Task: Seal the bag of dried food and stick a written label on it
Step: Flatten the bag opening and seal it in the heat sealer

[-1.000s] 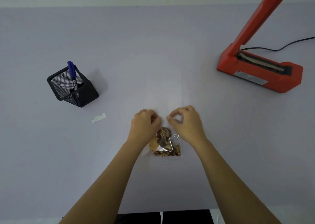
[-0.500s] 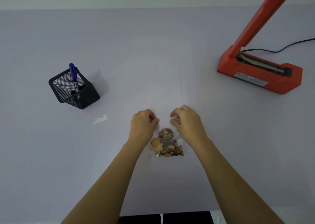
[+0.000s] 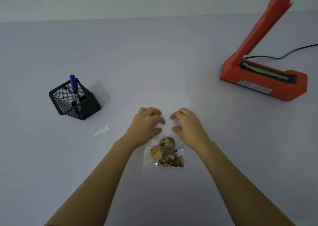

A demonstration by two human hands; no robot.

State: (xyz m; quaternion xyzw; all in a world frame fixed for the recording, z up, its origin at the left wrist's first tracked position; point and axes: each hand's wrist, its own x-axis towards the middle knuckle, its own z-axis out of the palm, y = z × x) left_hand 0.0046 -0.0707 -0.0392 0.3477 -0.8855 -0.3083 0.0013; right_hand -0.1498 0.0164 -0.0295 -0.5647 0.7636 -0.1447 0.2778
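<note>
On the bag (image 3: 163, 155) top I see left hand (image 3: 146, 125) and right hand (image 3: 186, 125) resting. Fingers are loosely bent, touching the plastic.

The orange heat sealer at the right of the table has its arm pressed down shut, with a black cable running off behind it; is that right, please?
Not quite. In the head view the arm of the heat sealer is raised, leaving the sealing strip uncovered, not pressed down. The black cable does run off behind it.

Clear food bag (image 3: 165, 154) lies flat, white label (image 3: 101, 130) well left.
</note>
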